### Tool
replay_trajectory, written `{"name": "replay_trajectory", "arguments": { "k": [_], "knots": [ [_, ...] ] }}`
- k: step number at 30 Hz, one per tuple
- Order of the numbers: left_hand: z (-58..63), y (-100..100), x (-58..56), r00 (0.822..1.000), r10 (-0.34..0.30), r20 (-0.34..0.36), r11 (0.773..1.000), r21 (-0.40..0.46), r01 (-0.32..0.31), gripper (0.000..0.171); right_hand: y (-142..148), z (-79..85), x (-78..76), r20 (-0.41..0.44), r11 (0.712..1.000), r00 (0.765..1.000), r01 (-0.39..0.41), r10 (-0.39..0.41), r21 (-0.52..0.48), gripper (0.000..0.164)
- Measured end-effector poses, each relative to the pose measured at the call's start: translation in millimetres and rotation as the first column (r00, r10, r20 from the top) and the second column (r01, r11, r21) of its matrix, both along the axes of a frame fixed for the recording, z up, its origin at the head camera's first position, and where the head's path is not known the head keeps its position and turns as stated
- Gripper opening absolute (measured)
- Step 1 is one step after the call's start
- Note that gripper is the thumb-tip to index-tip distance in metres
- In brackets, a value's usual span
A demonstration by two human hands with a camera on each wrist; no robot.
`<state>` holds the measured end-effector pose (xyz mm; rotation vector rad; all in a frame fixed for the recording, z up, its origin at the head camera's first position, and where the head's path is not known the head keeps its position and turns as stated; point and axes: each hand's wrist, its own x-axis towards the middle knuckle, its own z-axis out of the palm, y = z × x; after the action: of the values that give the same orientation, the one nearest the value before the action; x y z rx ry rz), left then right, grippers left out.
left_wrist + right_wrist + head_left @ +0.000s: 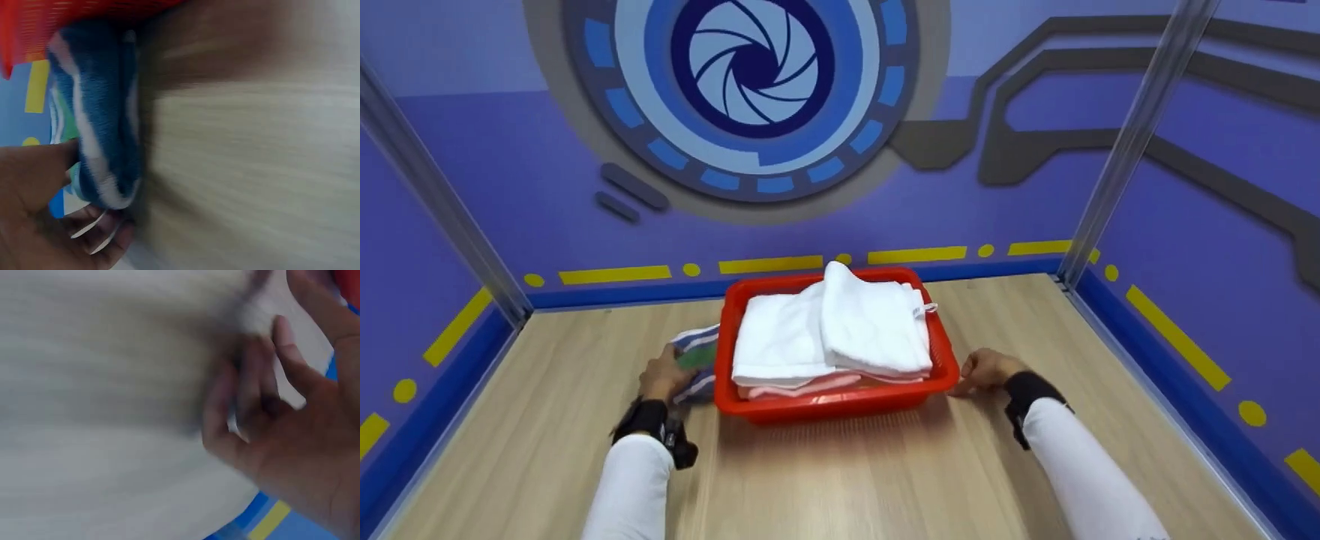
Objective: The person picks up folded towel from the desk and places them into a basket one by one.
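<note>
A red plastic basket (829, 409) stands at the back middle of the table, with folded white towels (877, 322) on top and a pink cloth (802, 386) beneath them. A folded towel striped in blue, white and green (699, 354) lies against the basket's left side; its right end is hidden. My left hand (661, 376) grips this towel's left end, thumb on one face and fingers at the edge in the left wrist view. Beside the basket's front right corner is my right hand (990, 369), fingers loosely bent around nothing; whether a fingertip touches the basket I cannot tell.
The wooden table (840, 480) is bounded by a purple back wall (810, 232) close behind the basket. Side walls (1207, 285) rise left and right, joined at metal corner posts (1125, 165). A small loop tag (926, 308) sticks out over the basket's right rim.
</note>
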<state>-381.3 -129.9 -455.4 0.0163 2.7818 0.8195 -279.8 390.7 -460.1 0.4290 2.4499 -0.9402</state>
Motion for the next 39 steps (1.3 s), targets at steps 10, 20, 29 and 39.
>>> {"name": "replay_trajectory", "arguments": {
  "k": [10, 20, 29, 39],
  "knots": [
    [-4.2, 4.6, 1.2, 0.999, 0.005, 0.054, 1.000, -0.023, -0.004, 0.058, -5.7, -21.5, -2.8, -0.040, 0.995, 0.998, -0.048, 0.052, 0.091, 0.040],
    [2.6, -10.6, 36.3, 0.993, -0.108, 0.058, 0.994, 0.001, 0.108, 0.040, 2.0, -22.8, 8.9, -0.071, 0.993, 0.996, -0.041, 0.049, 0.111, 0.047],
    [19.9, -14.0, 100.5, 0.976, -0.150, 0.158, 0.976, -0.132, 0.171, 0.039, -0.6, -25.3, 8.5, -0.044, 0.985, 0.993, -0.101, 0.108, 0.137, 0.055],
    [0.9, 11.8, 138.3, 0.972, -0.176, 0.159, 0.984, 0.042, 0.171, 0.048, -6.4, -19.0, 16.5, -0.030, 0.963, 0.988, -0.141, 0.152, 0.228, 0.051]
  ]
}}
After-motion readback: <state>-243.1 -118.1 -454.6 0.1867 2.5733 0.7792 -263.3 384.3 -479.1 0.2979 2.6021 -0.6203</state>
